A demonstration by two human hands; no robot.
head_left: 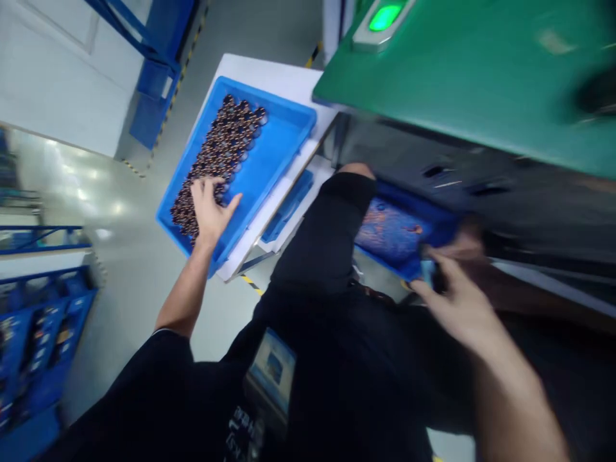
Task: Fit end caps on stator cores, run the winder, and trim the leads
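The small round black and copper parts (231, 138) sit packed close in the blue plastic tray (274, 160), along its long left edge, from near the top left corner down to the low left corner. The tray rests on a white flat surface (269, 69). The left hand (210, 206) is over the parts, near the low end of the tray. If it pushed sideways, it could knock the rows out of line, because they sit so tight. A part picked up badly could slip and bump the others.

The left grip is part open: the fingers are bent down onto the parts, with the thumb spread well away to the right. It does not look closed around any part, but some fingertips are hidden.

The right hand (452, 292) has its grip pinched on a small dark and light blue piece (427, 271), close to the dark blue plastic bin (436, 224). That hand is blurry, so a loose pinch could let the piece drop
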